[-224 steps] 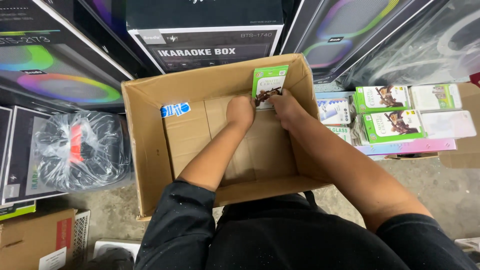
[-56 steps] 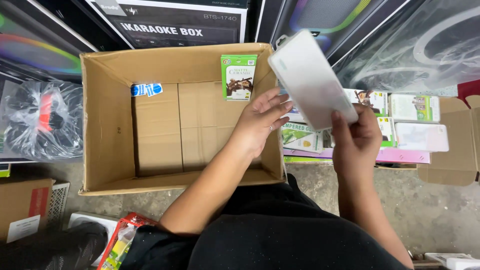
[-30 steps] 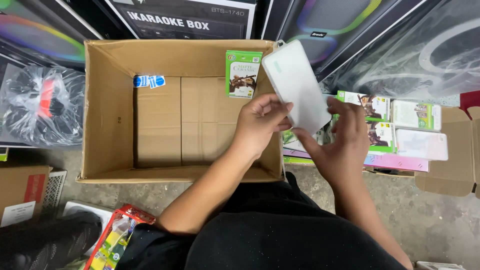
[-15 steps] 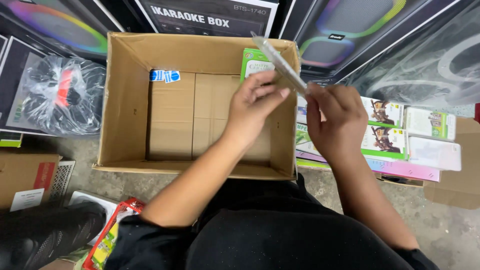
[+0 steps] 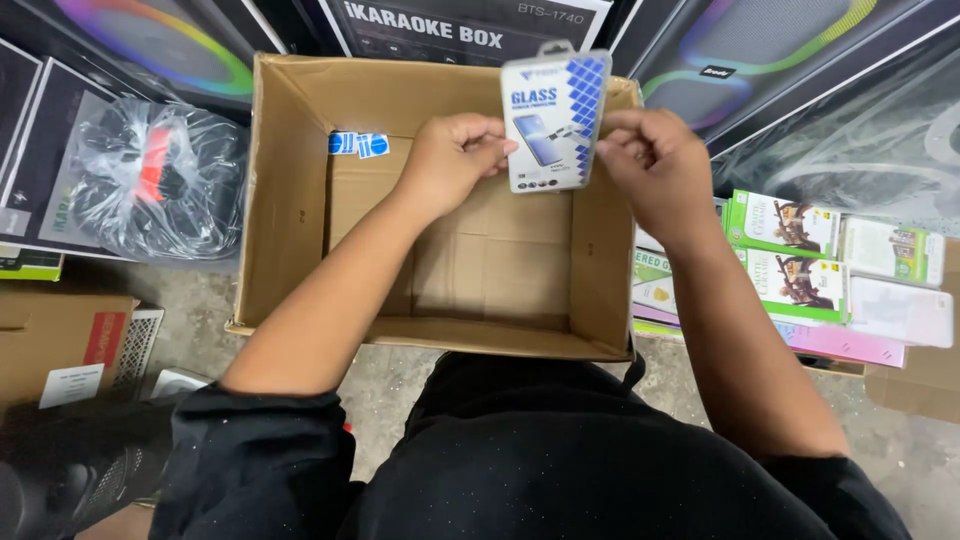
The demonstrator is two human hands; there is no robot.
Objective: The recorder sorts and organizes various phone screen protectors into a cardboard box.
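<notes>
While both hands pinch it, left hand point(image 5: 450, 160) and right hand point(image 5: 650, 165) hold 1 flat white packet point(image 5: 555, 120) upright between them, above the open cardboard box point(image 5: 290, 200); step: inspecting. Lowering it needs a level grip.

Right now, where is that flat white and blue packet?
In the head view, the flat white and blue packet is held upright between the left hand and right hand, above the open cardboard box.

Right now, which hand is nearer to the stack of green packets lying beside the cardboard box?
Right. The right hand holds the white packet's edge, just left of the green packets. The left hand is farther away, over the cardboard box.
</notes>
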